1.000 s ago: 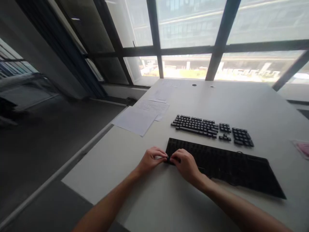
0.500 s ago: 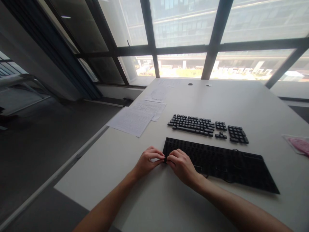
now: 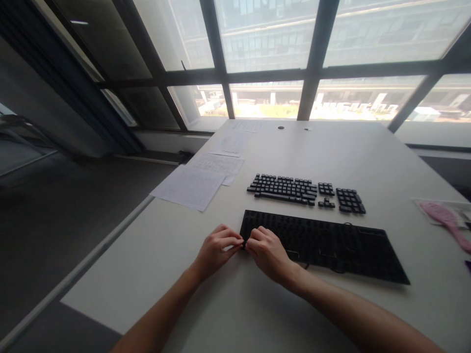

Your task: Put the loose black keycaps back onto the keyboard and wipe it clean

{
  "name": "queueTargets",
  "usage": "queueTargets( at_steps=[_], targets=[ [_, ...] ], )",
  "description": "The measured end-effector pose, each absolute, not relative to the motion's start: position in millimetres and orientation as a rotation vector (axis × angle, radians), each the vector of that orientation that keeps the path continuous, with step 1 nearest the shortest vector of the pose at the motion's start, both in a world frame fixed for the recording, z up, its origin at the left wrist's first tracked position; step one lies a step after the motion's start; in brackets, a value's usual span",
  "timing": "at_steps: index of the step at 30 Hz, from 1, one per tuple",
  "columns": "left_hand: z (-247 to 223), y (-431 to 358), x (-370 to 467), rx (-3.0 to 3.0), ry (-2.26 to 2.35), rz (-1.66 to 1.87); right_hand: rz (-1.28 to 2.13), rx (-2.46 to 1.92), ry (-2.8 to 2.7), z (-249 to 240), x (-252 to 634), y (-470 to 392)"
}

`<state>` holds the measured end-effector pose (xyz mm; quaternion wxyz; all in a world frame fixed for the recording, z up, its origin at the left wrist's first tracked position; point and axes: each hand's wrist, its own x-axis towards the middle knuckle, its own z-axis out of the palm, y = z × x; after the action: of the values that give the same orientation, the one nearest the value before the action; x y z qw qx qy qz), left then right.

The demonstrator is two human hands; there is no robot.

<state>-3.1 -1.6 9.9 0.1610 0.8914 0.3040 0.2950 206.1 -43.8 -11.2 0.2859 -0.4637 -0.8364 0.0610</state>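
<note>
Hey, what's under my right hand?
The left end of the black keyboard base and white desk show around the right hand; whatever lies directly beneath is hidden.

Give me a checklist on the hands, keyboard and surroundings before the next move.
1. Left hand at the keyboard base's near left corner: ok.
2. Right hand beside it, fingers bent over the base: ok.
3. Keyboard base resting on the desk: ok.
4. Loose keycaps grouped in blocks beyond the base, apart from it: ok.
5. Grip on any small part: cannot tell; the fingertips hide it.
6. Papers apart from both hands: ok.
</note>
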Motion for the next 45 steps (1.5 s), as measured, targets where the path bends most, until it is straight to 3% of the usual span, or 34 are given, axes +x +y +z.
queueTargets(
  at_steps=[26,45],
  targets=[
    [17.0,-5.0,-2.2,2.733,0.865,0.691,0.227,-1.240,-2.226,-11.9,207.8,-42.5],
    [-2.3,7.0,-3.9,2.287,0.925,0.844,0.163,-1.207,-2.306,-7.5,210.5,-45.9]
  ],
)
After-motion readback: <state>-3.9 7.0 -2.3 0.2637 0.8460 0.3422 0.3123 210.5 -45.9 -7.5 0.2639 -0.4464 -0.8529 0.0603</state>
